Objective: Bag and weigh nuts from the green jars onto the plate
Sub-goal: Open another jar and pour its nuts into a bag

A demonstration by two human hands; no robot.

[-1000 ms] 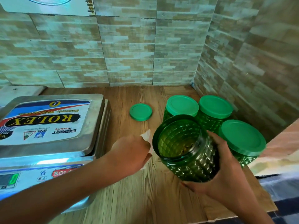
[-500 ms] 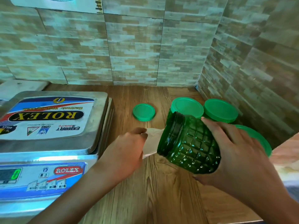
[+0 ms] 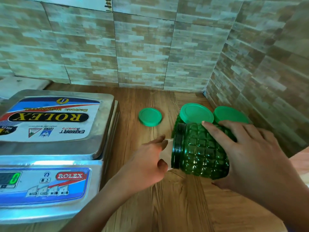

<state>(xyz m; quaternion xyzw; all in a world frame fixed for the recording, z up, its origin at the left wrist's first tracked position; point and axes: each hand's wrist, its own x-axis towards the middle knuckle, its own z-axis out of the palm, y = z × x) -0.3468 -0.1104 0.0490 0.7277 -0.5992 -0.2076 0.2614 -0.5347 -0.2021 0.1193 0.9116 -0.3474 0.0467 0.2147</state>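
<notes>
My right hand (image 3: 247, 156) grips an open green textured jar (image 3: 200, 151), tipped on its side with the mouth facing left. My left hand (image 3: 147, 163) holds a small pale paper bag (image 3: 167, 153) right against the jar's mouth. The jar's contents are hidden. Its loose green lid (image 3: 150, 117) lies flat on the wooden counter behind my left hand. Two closed green jars (image 3: 196, 113) (image 3: 229, 114) stand behind the tipped one. A steel weighing scale (image 3: 50, 131) sits at the left, its display reading 0.
Tiled walls close the counter at the back and right, forming a corner behind the jars. The wooden counter (image 3: 167, 206) stretches toward me in front. A pale slab (image 3: 21, 84) lies behind the scale at the far left.
My right hand has tipped the open jar from mouth-up onto its side, mouth now facing the bag. My left hand has brought the bag up against the mouth.
</notes>
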